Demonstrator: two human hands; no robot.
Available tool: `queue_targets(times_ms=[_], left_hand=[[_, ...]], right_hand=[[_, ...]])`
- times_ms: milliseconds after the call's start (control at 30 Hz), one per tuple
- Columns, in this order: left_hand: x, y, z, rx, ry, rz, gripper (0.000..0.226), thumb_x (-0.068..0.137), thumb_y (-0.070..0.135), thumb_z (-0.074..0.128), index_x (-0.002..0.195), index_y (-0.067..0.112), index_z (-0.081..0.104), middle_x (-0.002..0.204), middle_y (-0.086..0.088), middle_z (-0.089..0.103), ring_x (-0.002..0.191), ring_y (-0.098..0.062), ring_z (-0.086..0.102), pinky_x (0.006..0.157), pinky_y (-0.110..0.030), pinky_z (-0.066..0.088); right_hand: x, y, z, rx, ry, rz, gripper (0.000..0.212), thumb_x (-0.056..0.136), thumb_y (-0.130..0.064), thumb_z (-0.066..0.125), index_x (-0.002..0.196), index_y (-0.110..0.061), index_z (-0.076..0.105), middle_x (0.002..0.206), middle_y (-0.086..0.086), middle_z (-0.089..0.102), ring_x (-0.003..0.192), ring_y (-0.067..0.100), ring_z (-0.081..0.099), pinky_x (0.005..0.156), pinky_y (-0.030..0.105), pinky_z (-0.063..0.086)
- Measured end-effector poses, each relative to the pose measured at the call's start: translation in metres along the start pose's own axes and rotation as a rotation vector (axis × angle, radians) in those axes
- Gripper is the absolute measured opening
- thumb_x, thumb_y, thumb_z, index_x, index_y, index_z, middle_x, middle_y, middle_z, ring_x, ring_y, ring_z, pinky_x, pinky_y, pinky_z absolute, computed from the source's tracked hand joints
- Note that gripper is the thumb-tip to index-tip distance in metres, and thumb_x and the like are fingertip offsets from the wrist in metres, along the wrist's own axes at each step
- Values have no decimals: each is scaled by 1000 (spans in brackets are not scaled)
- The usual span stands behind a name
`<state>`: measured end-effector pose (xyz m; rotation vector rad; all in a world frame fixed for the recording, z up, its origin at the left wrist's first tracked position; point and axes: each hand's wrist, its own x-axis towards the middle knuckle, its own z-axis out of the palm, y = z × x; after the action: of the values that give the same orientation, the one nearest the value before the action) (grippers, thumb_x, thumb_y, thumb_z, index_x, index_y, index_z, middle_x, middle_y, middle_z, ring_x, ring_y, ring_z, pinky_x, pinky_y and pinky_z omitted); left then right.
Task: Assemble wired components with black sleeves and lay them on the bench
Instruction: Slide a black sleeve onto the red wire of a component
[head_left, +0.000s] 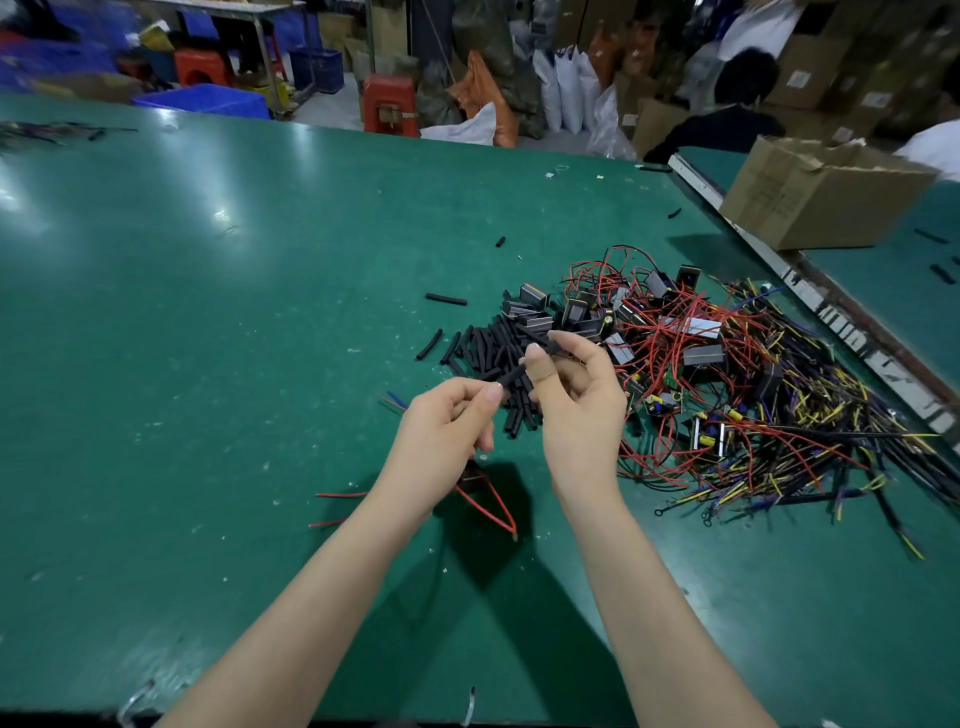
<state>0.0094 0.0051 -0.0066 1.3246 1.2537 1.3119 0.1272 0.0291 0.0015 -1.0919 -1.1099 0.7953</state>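
Note:
Above the green bench (208, 312), my left hand (447, 426) grips a wired component whose small dark body (472, 475) and red wires (491, 504) hang below the palm. My right hand (576, 395) pinches a black sleeve (511, 373) between thumb and fingers; the sleeve's lower end meets my left fingertips. Just behind both hands lies a heap of loose black sleeves (493, 348). To the right spreads a tangle of wired components (701, 374) with red, yellow and blue leads and small black-and-silver blocks.
Stray sleeves (445, 299) lie scattered on the bench. A cardboard box (815, 192) stands on the neighbouring bench at the right, past a metal edge strip (810, 291). A seated person (727, 114), sacks, red stools and blue crates are beyond the far edge.

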Motion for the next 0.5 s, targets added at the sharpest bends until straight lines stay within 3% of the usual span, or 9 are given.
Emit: queue_targets(times_ms=[200,300,367,433,500], left_hand=[[3,-8,-1,20,-80,-12,17,93,20,57,92,20,40,50,6,60,42,-7,46,49,-18,39],[3,-13,4,16,-20,8,18,93,20,56,92,22,38,50,7,58,45,-8,46,53,-24,38],[-1,-15,5,25,-16,26,14,93,32,52,94,26,39,54,10,60,48,-7,48,57,-27,38],[-3,-17,-1,183,-58,48,18,88,49,44,96,33,46,65,21,65,57,1,52,66,-30,40],[-5,-20,-12,494,-165,79,15,93,51,43,97,43,55,80,34,63,84,10,54,88,-34,35]], right_hand=[[5,2,4,0,-284,140,23,89,-12,65,107,-26,60,71,-3,70,65,5,61,68,27,51],[1,6,5,30,-313,156,26,90,-10,64,106,-30,58,71,-1,71,65,6,63,63,20,50],[-2,8,1,39,-295,119,28,89,-9,64,104,-32,59,70,0,70,63,7,59,62,19,49],[-1,10,-5,26,-247,70,26,90,-10,64,104,-31,58,70,0,68,57,5,52,62,19,45],[1,12,-10,18,-204,51,24,91,-11,63,104,-30,57,72,-2,70,58,4,52,65,21,44]])
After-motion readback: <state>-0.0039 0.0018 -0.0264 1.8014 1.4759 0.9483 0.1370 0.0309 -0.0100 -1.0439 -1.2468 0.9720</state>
